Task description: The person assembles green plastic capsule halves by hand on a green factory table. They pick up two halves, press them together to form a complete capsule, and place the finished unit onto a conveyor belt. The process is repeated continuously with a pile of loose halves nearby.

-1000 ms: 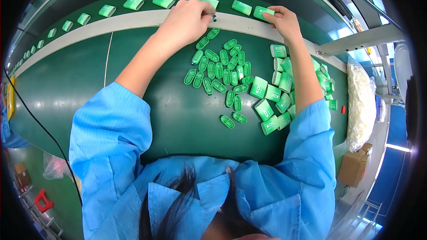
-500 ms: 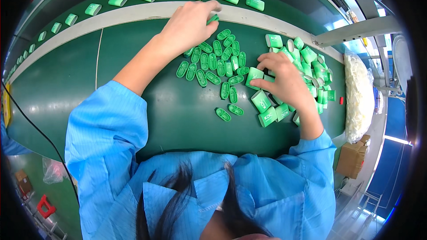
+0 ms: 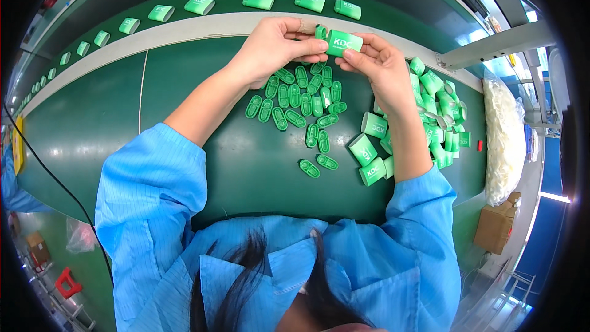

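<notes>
My left hand (image 3: 275, 49) pinches a small green oval cap (image 3: 320, 32) between thumb and fingers. In my right hand (image 3: 382, 71) is a green printed plastic sleeve (image 3: 344, 43), its left end right beside the cap; I cannot tell if they touch. Both hands are raised near the pale rail at the table's far side. Under and in front of them lie several loose oval green caps (image 3: 295, 95), mostly hollow side up. Beyond my right forearm is a heap of green sleeves (image 3: 439, 107), with a few more (image 3: 372, 171) left of that forearm.
Behind the pale rail (image 3: 184, 29), a row of green pieces (image 3: 259, 0) stretches along a green belt. A clear bag of whitish parts (image 3: 504, 141) lies at the right edge. A metal arm (image 3: 498, 45) juts in there. A black cable (image 3: 61, 184) hangs at left.
My right hand has picked up a sleeve from the heap and carried it up and left. My left hand has brought its cap slightly right and down, and both pieces are now together.
</notes>
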`<action>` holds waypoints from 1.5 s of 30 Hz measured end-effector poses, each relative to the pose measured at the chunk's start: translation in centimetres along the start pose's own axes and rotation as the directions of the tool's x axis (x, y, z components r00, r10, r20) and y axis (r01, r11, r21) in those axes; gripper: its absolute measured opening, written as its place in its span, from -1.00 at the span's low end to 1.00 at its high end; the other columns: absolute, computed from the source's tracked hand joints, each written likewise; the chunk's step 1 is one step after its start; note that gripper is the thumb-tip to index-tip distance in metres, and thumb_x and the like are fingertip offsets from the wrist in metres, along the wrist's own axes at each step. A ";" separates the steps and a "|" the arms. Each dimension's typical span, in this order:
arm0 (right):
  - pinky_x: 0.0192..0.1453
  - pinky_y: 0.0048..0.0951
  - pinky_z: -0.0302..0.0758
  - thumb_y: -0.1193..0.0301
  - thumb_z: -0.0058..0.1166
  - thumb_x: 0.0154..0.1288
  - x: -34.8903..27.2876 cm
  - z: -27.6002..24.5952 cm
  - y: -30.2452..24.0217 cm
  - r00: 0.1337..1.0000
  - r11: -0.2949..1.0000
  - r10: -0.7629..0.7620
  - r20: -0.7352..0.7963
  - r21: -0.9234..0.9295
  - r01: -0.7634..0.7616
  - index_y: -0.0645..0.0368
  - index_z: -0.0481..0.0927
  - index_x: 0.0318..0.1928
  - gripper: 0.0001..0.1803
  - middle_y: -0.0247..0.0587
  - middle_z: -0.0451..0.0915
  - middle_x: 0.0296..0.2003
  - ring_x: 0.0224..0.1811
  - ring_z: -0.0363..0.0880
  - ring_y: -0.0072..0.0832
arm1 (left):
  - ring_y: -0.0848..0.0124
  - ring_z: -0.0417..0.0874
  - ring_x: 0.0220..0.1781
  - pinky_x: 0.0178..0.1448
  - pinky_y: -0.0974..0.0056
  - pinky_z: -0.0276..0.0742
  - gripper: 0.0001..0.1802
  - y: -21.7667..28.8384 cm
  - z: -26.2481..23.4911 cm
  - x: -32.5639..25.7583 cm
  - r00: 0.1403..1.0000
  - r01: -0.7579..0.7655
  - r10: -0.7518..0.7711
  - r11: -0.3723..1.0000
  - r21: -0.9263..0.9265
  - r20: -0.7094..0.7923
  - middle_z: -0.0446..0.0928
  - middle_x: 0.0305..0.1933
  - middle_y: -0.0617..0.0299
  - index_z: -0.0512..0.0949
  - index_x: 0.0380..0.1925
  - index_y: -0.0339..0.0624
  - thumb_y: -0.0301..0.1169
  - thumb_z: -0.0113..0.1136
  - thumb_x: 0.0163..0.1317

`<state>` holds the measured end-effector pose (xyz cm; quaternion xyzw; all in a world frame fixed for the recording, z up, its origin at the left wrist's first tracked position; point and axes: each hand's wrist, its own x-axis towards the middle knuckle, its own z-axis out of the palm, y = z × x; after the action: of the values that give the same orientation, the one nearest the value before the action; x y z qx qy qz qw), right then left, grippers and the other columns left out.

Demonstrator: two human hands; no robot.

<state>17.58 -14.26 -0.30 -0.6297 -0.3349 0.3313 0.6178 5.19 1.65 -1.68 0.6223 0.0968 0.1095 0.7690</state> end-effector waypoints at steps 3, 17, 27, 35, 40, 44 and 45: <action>-0.11 -0.53 0.56 0.56 0.14 0.17 -0.1 -0.2 0.7 0.999 0.999 0.019 0.034 0.036 -0.020 0.35 0.42 -0.02 -0.64 -0.08 0.59 -0.20 -0.20 0.61 -0.49 | 0.54 0.61 -0.26 -0.17 0.50 0.52 -0.72 -0.2 -0.3 0.2 0.999 0.028 -0.025 0.989 0.146 -0.023 0.58 -0.37 0.27 0.57 -0.14 -0.30 -0.43 0.24 0.15; -0.06 -0.54 0.56 0.63 0.17 0.10 -0.3 -0.3 0.9 0.991 0.987 -0.137 0.002 -0.085 0.137 0.38 0.48 -0.08 -0.67 -0.07 0.61 -0.23 -0.21 0.61 -0.49 | 0.39 0.68 -0.22 -0.08 0.37 0.59 -0.60 -1.5 0.3 0.1 0.968 -0.190 0.232 0.924 0.331 -0.092 0.65 -0.29 0.04 0.58 -0.18 -0.42 -0.42 0.38 -0.04; -0.15 -0.56 0.58 0.58 0.20 0.10 -1.3 1.8 1.6 0.936 0.910 -0.313 -0.164 -0.333 0.246 0.39 0.50 -0.13 -0.70 -0.07 0.63 -0.27 -0.26 0.63 -0.52 | 0.16 0.67 -0.15 -0.04 0.26 0.58 -0.43 -1.3 4.5 -2.7 0.940 -0.185 0.329 0.717 0.672 -0.092 0.60 -0.21 -0.11 0.20 0.14 -0.50 -0.51 0.12 0.14; -0.22 -0.57 0.55 0.49 0.24 0.07 1.7 0.1 0.5 0.951 0.913 -0.271 -0.149 -0.352 0.205 0.37 0.52 -0.14 -0.67 -0.11 0.64 -0.33 -0.31 0.62 -0.57 | 0.18 0.63 -0.11 -0.12 0.24 0.59 -0.36 -1.2 2.1 -0.1 0.904 -0.242 0.421 0.650 0.721 -0.076 0.47 0.05 -0.11 0.18 0.19 -0.39 -0.50 0.14 0.09; -0.14 -0.48 0.50 0.24 0.26 0.01 8.6 -5.8 1.3 0.947 0.687 -0.159 -0.278 -0.720 -0.096 0.27 0.57 -0.11 -0.54 -0.18 0.65 -0.31 -0.30 0.61 -0.46 | 0.21 0.56 -0.19 -0.10 0.23 0.54 -0.70 -1.4 -1.5 1.0 0.860 -0.206 0.509 0.403 0.892 -0.032 0.49 -0.13 0.06 0.57 -0.16 -0.20 -0.44 0.22 0.05; -0.03 -0.41 0.49 0.14 0.26 -0.04 10.3 -7.9 2.9 0.934 0.613 -0.179 -0.310 -0.777 -0.141 0.21 0.59 -0.08 -0.47 -0.15 0.65 -0.29 -0.20 0.61 -0.35 | 0.15 0.56 -0.21 -0.09 0.18 0.50 -0.77 -2.8 -0.9 0.4 0.872 -0.224 0.482 0.231 0.947 0.089 0.52 -0.20 0.07 0.62 -0.28 -0.21 -0.39 0.26 0.03; -0.01 -0.39 0.48 0.14 0.26 -0.05 10.0 -7.7 2.4 0.930 0.586 -0.220 -0.295 -0.802 -0.115 0.20 0.59 -0.08 -0.47 -0.13 0.65 -0.28 -0.18 0.61 -0.33 | 0.14 0.56 -0.22 -0.09 0.17 0.50 -0.77 -2.8 -0.9 0.4 0.886 -0.228 0.453 0.236 0.945 0.100 0.53 -0.24 0.08 0.61 -0.28 -0.20 -0.38 0.26 0.03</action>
<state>29.58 -10.31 -2.56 -0.8801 -0.3468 0.0016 0.3244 5.44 2.03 -4.57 0.9405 0.0780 0.2579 0.2069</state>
